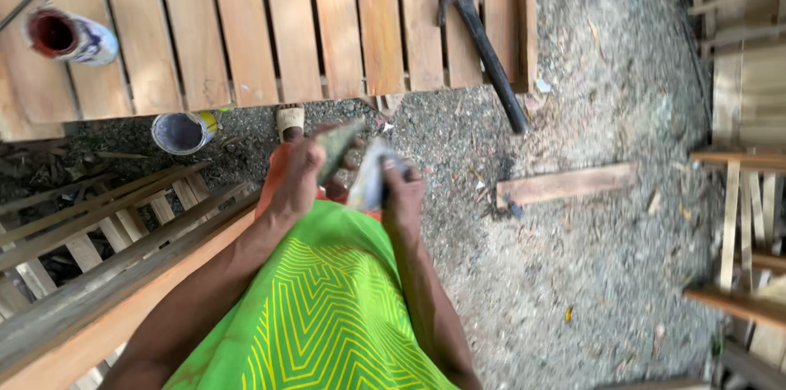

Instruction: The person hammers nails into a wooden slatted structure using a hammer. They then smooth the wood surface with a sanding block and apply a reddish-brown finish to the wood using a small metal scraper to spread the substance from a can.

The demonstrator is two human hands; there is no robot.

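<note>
1. The left hand [296,177] grips a flat grey-green piece [337,147], fingers pressed around its lower end; the picture is too blurred to name it.
2. The right hand [403,192] is closed on a pale, crumpled wad [368,181], perhaps cloth or paper, held just beside the grey-green piece.
3. Judging from this, the step in hand looks like rubbing or wiping one against the other, which calls for a firm left grip.
4. At 10 o'clock an open can [67,36], red inside, lies on the slatted wooden panel [327,22].
5. A grey-filled tin [183,131] with a yellow rim sits at 9 o'clock.
6. A hammer [485,45] lies at 1 o'clock.
</note>
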